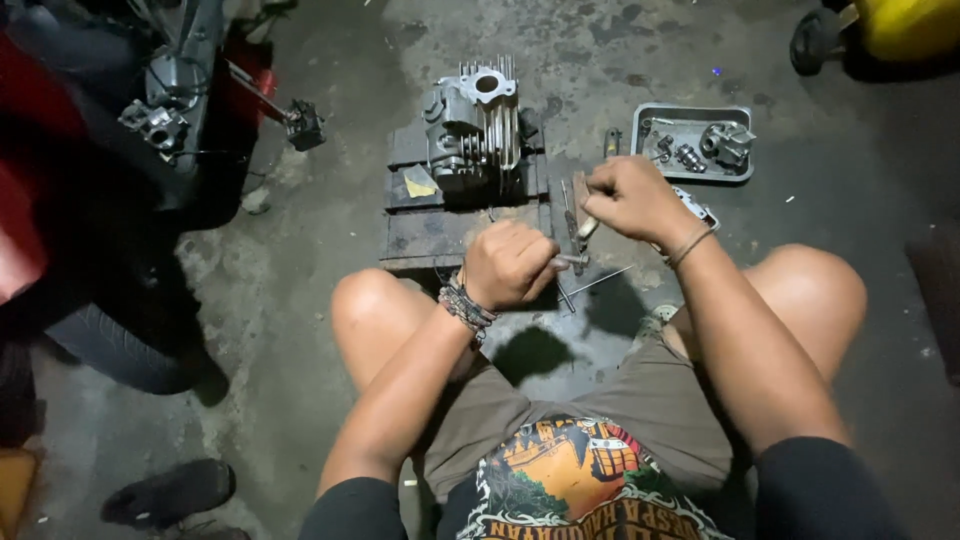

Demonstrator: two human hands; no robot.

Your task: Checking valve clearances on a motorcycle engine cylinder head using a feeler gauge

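I squat on a concrete floor over a dark wooden pallet (440,235). A finned grey engine cylinder block (478,125) stands on the pallet's far part. My left hand (508,265) is closed around a small metal part (572,261) at the pallet's near right corner. My right hand (632,200) grips a tool with a pale handle (587,227), angled down toward that part. A thin metal rod (595,283) lies on the floor just below both hands.
A grey metal tray (742,172) with several small engine parts sits right of the pallet. A red motorcycle (130,120) and its tyre (110,345) fill the left side. A yellow object (905,25) stands at the top right. A dark sandal (165,492) lies bottom left.
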